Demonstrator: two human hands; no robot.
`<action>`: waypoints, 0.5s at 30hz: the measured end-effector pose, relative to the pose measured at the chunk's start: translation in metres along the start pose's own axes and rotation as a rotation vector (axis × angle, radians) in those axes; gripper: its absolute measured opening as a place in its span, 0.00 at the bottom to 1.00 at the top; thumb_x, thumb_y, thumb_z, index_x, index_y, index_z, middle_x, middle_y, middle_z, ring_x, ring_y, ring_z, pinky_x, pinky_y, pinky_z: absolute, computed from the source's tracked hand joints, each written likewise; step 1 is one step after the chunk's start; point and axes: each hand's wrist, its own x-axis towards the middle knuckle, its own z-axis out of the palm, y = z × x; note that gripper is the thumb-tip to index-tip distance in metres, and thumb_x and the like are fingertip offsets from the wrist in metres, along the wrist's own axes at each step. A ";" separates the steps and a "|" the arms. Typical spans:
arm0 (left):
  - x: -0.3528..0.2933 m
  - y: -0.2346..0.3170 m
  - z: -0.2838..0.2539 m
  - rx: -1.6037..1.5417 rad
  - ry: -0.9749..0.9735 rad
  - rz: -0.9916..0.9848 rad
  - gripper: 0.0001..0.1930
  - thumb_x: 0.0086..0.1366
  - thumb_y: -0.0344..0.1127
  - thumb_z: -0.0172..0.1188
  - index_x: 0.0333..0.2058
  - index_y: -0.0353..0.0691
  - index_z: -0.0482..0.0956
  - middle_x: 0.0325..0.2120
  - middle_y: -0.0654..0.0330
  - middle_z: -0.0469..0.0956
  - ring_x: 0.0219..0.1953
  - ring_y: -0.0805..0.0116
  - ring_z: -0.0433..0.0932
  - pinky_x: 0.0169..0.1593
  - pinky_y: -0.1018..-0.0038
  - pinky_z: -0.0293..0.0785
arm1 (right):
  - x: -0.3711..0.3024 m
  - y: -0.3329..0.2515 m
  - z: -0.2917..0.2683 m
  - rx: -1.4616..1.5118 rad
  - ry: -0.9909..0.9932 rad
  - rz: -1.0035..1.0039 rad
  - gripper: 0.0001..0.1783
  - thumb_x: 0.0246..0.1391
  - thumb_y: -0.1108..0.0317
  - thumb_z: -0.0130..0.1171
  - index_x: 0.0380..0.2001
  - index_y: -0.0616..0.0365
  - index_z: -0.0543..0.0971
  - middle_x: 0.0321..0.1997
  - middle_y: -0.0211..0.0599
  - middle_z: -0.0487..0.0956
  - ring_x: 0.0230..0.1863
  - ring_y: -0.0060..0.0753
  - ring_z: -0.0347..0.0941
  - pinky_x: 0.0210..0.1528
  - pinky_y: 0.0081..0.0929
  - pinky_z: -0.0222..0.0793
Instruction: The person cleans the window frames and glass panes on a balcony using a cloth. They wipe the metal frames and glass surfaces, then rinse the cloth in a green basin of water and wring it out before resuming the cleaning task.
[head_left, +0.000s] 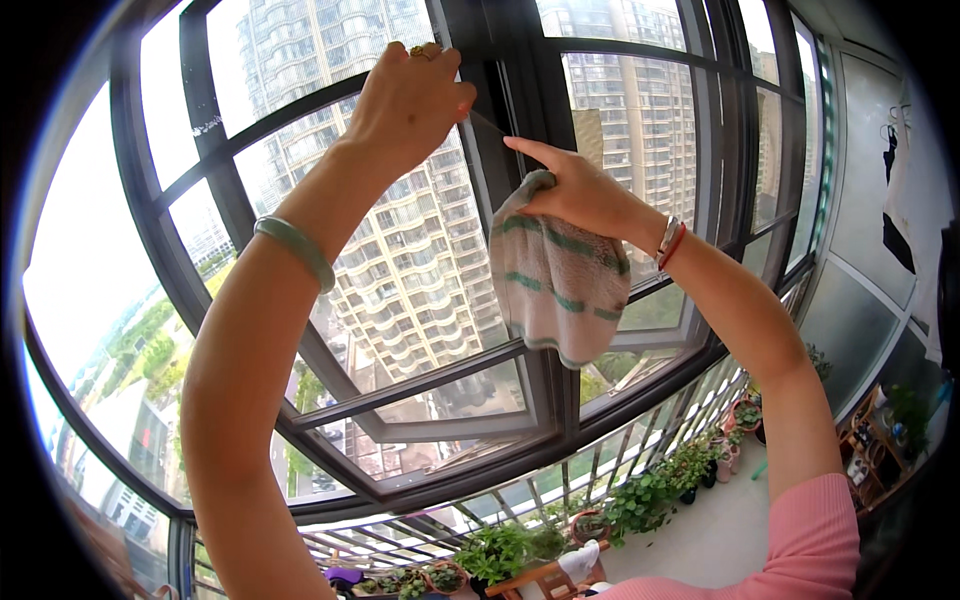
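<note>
My right hand grips a pale cleaning cloth with green stripes, which hangs below the fingers. Its index finger points out to the left, toward the dark window frame. Higher up and to the left, my left hand is raised against the frame with its fingers curled in. A faint thin line seems to run from these fingers toward the right index fingertip; what the left fingers hold, if anything, is too small to tell.
Large window panes fill the view ahead, and a lower sash is tilted outward. Below are metal railings and a row of potted plants. A wooden stool bears a white cloth. Clothes hang at the right.
</note>
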 end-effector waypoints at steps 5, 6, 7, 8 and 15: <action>0.008 0.002 0.001 0.067 -0.088 0.031 0.08 0.67 0.44 0.57 0.42 0.57 0.82 0.31 0.69 0.80 0.42 0.69 0.79 0.51 0.68 0.65 | 0.012 -0.006 0.003 0.018 0.054 -0.023 0.48 0.46 0.62 0.67 0.68 0.66 0.57 0.40 0.51 0.81 0.41 0.37 0.78 0.49 0.30 0.70; 0.011 0.004 -0.001 0.101 -0.115 0.041 0.09 0.68 0.44 0.55 0.43 0.57 0.82 0.30 0.69 0.80 0.41 0.69 0.79 0.51 0.68 0.65 | 0.016 -0.009 0.001 0.015 0.063 -0.025 0.49 0.45 0.61 0.67 0.67 0.70 0.57 0.40 0.55 0.81 0.41 0.40 0.78 0.48 0.31 0.71; 0.015 0.006 -0.003 0.195 -0.232 0.062 0.09 0.69 0.44 0.55 0.43 0.59 0.82 0.30 0.70 0.80 0.40 0.70 0.79 0.51 0.68 0.65 | 0.018 -0.012 0.000 0.006 0.071 -0.029 0.49 0.45 0.61 0.67 0.67 0.70 0.57 0.39 0.55 0.81 0.41 0.40 0.78 0.48 0.31 0.71; 0.020 0.009 -0.011 0.291 -0.353 0.084 0.09 0.70 0.43 0.54 0.44 0.61 0.82 0.29 0.71 0.80 0.39 0.71 0.80 0.51 0.68 0.64 | 0.021 -0.015 0.000 0.001 0.078 -0.034 0.49 0.45 0.61 0.67 0.66 0.71 0.57 0.39 0.56 0.81 0.40 0.41 0.78 0.48 0.31 0.70; 0.022 0.006 -0.015 0.276 -0.396 0.098 0.11 0.67 0.38 0.57 0.45 0.63 0.82 0.29 0.71 0.80 0.38 0.73 0.80 0.52 0.66 0.65 | 0.013 -0.010 0.006 0.052 0.032 -0.028 0.50 0.45 0.60 0.67 0.66 0.73 0.57 0.38 0.58 0.81 0.39 0.44 0.79 0.46 0.33 0.70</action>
